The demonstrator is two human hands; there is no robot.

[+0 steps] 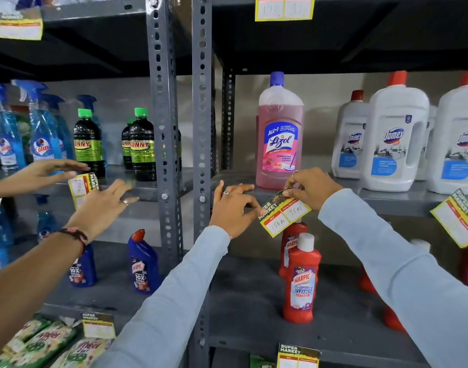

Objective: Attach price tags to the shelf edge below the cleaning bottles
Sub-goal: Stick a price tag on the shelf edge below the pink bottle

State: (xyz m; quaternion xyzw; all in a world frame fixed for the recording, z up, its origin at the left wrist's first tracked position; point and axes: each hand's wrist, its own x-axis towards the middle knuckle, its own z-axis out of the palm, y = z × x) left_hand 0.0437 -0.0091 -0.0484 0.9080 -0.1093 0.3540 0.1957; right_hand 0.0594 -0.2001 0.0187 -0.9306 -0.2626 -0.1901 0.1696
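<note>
A yellow and green price tag marked 150 Rs and 75 Rs hangs tilted against the grey shelf edge, just below a pink Lizol bottle. My left hand pinches the tag's left end. My right hand pinches its top right corner against the shelf edge. Both my sleeves are light blue.
White Domex bottles stand right of the Lizol. Another tag hangs askew at the right. Red Harpic bottles sit on the shelf below. Another person's two hands press a tag on the left rack, under black Sunny bottles.
</note>
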